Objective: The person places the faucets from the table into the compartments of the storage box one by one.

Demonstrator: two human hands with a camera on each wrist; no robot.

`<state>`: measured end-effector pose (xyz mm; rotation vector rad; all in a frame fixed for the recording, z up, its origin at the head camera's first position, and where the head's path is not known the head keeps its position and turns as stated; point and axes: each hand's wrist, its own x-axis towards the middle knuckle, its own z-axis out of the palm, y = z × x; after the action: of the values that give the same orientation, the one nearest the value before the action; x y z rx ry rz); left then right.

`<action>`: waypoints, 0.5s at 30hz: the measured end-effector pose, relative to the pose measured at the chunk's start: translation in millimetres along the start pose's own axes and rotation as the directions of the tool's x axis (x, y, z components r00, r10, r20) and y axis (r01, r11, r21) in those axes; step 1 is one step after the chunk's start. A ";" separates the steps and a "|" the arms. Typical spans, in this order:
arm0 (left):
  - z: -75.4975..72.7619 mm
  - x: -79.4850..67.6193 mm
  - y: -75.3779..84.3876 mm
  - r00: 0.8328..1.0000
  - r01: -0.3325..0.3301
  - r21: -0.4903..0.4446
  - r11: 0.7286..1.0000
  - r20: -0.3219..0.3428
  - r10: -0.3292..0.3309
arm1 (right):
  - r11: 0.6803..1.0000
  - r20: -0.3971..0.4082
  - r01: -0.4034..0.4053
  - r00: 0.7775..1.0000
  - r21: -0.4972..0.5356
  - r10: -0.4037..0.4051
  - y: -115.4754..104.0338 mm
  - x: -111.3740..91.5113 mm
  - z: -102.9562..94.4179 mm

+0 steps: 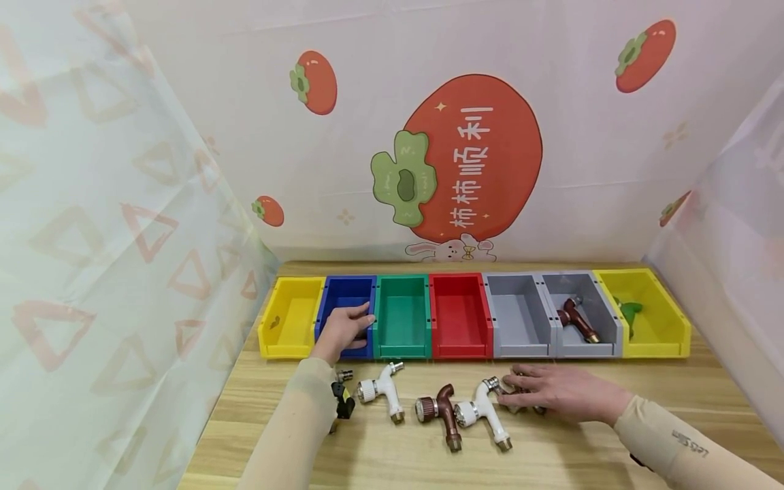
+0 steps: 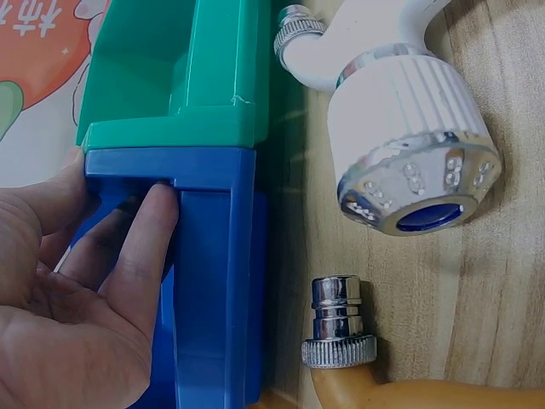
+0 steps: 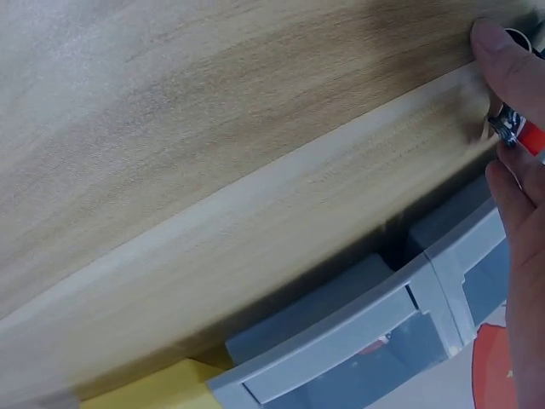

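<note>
Thumb and fingers of the right hand [image 1: 563, 393] pinch 1 tap [image 3: 508, 125] on the table [image 1: 245, 425], probably steadying it; the left hand [image 1: 346, 328], loosely extended, touches the blue bin [image 2: 213, 281], gripping nothing visible.

Bright, soft head view; dimmer right wrist view with pale glare on the tabletop [image 3: 213, 145].

Up on the pale cloth backdrop [image 1: 245, 82], a huge printed red-orange persimmon [image 1: 514, 156] with a green calyx [image 1: 418, 153] carries white Chinese lettering [image 1: 468, 167], a pink-eared cartoon rabbit [image 1: 453, 251] at its foot! Over left, a whitish sheet [image 1: 92, 184] sports reddish triangle outlines [image 1: 52, 310]; pale wood-grain tabletop [image 1: 392, 469] spreads below.
</note>
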<state>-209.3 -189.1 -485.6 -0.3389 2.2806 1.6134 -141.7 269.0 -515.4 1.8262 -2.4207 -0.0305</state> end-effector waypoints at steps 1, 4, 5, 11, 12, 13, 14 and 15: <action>0.1 0.0 0.1 1.000 0.000 -0.001 1.000 0.000 0.000 | 1.000 -0.007 0.001 1.000 -0.007 -0.001 -0.2 -0.3 0.7; 0.2 0.1 0.2 1.000 0.001 -0.004 1.000 -0.003 -0.001 | 0.999 -0.035 0.002 0.999 -0.032 -0.003 -0.8 -1.0 2.6; 0.3 0.1 0.1 1.000 -0.002 -0.003 1.000 -0.003 0.002 | 0.999 -0.045 0.003 0.999 -0.041 -0.005 -0.9 -1.0 3.2; 0.8 -0.5 -0.3 1.000 -0.008 -0.006 1.000 -0.004 0.008 | 0.997 -0.091 0.015 0.996 -0.072 -0.022 -2.2 -1.0 3.6; 0.8 -0.7 -0.1 1.000 -0.005 -0.008 1.000 -0.005 0.005 | 0.997 -0.096 0.018 0.995 -0.076 -0.025 -2.6 -1.0 3.4; 0.9 -0.9 0.0 1.000 -0.004 -0.009 1.000 -0.006 0.004 | 0.997 -0.103 0.020 0.994 -0.077 -0.028 -3.0 -1.0 2.8; 1.0 -1.1 0.1 1.000 -0.006 -0.007 1.000 -0.006 0.006 | 0.997 -0.110 0.022 0.993 -0.080 -0.031 -3.2 -0.9 2.4; 1.0 -1.4 0.2 1.000 -0.008 -0.004 1.000 -0.007 0.008 | 0.996 -0.115 0.023 0.993 -0.084 -0.033 -3.4 -1.0 2.2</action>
<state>-208.0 -188.2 -485.1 -0.3372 2.2871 1.6238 -138.4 268.8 -517.9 1.7745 -2.2806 -0.0250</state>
